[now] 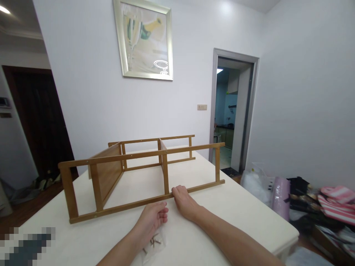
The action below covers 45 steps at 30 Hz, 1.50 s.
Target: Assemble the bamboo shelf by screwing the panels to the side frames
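A wooden shelf frame (165,173) lies on its side on the white table (249,221). Its two ladder-like sides are joined by a solid wooden panel (109,173) towards the left and a crosspiece in the middle. My right hand (184,201) is closed at the near lower rail, just right of the middle post; its fingertips are partly hidden. Just to the left, my left hand (154,218) hovers in front of the rail with curled fingers, and whatever they may hold is hidden. Below it lies a clear plastic bag (155,245) with several screws (154,241).
A blurred dark object (27,247) is at the lower left. Right of the table, the floor holds a purple roll (280,197), plastic bags and pink striped cloth (337,203). A doorway (235,111) opens behind; a framed picture (146,40) hangs on the wall.
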Each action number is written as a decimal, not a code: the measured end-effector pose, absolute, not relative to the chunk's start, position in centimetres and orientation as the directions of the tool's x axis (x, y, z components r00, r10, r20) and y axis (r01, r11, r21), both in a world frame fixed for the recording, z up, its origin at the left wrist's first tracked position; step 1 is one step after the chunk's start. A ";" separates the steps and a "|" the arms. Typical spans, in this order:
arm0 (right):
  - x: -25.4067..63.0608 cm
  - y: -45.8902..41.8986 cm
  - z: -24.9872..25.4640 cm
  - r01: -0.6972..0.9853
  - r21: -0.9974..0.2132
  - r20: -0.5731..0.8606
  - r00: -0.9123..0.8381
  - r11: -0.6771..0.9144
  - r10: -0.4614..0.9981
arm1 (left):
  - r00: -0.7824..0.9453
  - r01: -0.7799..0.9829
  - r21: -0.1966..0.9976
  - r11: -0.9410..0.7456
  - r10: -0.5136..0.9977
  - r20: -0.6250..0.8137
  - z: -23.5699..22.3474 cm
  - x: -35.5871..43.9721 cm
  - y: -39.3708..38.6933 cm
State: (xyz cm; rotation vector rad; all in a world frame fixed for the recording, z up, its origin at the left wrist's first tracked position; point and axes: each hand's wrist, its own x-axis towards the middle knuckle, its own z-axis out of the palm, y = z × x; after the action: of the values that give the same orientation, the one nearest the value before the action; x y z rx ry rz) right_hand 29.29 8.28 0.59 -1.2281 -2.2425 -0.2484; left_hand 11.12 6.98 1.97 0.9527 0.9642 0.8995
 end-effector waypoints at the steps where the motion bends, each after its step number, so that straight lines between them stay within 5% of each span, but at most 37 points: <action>1: 29.3 8.3 0.6 0.821 -0.097 0.559 -0.422 0.562 0.714 | 0.325 -0.265 0.881 0.393 0.896 -0.302 2.0 11.2 7.0; 7: 29.2 8.4 0.7 0.817 -0.082 0.564 -0.434 0.571 0.703 | 0.259 -0.523 0.690 0.500 0.865 -0.431 2.2 11.3 8.4; 15: 29.2 8.3 1.6 0.827 -0.080 0.614 -0.400 0.557 0.681 | 0.362 -0.656 0.549 0.518 0.854 -0.372 1.8 11.4 9.5; 28: 28.5 6.8 3.3 0.688 -0.234 0.800 -0.265 0.687 0.538 | 0.419 -0.619 0.641 0.455 0.881 -0.221 1.4 10.9 10.5; 36: 24.5 2.0 1.7 0.545 -0.554 0.492 -0.396 0.630 0.775 | 0.401 -0.623 0.614 0.486 0.871 -0.282 1.6 10.8 10.4; 45: 23.4 0.7 1.9 0.514 -0.606 0.380 -0.482 0.606 0.789 | 0.390 -0.617 0.629 0.474 0.878 -0.278 2.0 10.8 10.1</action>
State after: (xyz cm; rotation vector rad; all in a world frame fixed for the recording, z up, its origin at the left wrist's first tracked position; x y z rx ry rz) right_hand 23.44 0.68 1.91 -1.0229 -2.1872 0.5521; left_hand 10.80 10.13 1.99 0.4676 0.6395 0.9941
